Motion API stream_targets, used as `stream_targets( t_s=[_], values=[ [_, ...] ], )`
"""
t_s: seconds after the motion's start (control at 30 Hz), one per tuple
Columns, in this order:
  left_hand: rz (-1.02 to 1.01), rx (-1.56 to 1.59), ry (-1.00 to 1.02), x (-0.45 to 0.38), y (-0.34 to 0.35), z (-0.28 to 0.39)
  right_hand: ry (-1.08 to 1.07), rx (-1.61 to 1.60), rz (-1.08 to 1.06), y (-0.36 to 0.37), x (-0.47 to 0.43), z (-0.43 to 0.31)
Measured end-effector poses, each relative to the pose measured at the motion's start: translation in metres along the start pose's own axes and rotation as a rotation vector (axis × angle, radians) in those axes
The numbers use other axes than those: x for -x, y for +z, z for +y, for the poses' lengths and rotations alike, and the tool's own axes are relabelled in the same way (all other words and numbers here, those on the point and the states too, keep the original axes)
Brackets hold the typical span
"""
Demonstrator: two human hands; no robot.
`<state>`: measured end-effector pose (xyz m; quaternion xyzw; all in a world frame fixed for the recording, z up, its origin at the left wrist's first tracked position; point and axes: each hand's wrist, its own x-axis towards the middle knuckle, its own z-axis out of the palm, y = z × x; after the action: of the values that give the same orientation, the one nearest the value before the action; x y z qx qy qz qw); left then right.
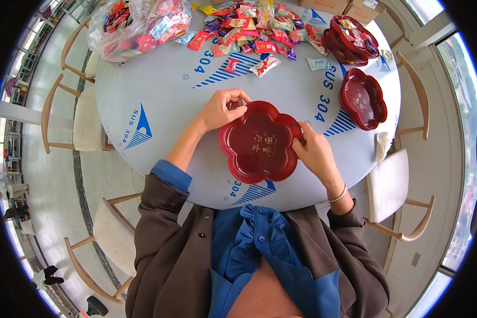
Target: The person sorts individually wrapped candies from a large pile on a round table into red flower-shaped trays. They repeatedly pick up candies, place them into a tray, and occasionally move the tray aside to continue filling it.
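Note:
A dark red, flower-shaped plastic tray (pixel 258 145) with gold lettering inside is in front of me. My left hand (pixel 224 109) pinches its upper left rim between thumb and fingers. On the tray's right rim, my right hand (pixel 314 149) has its thumb inside and its fingers around the outer wall. Whether the tray rests on the table or is slightly raised, I cannot tell. Beyond it lies a heap of wrapped candies (pixel 258 30), with a white and red wrapped candy (pixel 265 65) nearer to me. Another red flower-shaped tray (pixel 363 99) sits to the right, without candies inside.
The round table (pixel 163 83) bears blue printed film. A clear plastic bag of candies (pixel 143 31) stands back left. Stacked red trays (pixel 351 39), the top one holding candies, are back right, near cardboard boxes (pixel 361 10). A crumpled white tissue (pixel 382 146) lies at the right edge. Wooden-armed chairs surround the table.

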<state>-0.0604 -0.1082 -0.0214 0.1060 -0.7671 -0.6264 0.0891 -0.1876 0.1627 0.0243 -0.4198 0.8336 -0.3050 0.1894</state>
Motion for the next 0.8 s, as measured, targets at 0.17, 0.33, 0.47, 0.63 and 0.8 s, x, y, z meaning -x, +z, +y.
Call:
stream_targets(
  t_s=[0.17,0.33,0.47,0.63,0.8],
  values=[
    [-0.017,-0.141,0.016,0.002,-0.004,0.007,-0.059,0.076,-0.088,-0.012,-0.007,0.0],
    [0.097,-0.16,-0.05,0.0,-0.002,0.011,0.033,0.054,-0.203,-0.039,-0.043,0.003],
    [0.251,-0.226,0.043,-0.015,-0.002,-0.01,-0.021,0.069,-0.156,-0.039,-0.091,0.022],
    [0.355,-0.577,0.143,-0.044,-0.003,-0.001,-0.102,0.05,0.028,-0.013,-0.145,0.043],
    [0.482,-0.864,0.266,-0.075,0.009,-0.013,-0.064,0.031,0.184,0.008,-0.177,0.038]
  ],
)
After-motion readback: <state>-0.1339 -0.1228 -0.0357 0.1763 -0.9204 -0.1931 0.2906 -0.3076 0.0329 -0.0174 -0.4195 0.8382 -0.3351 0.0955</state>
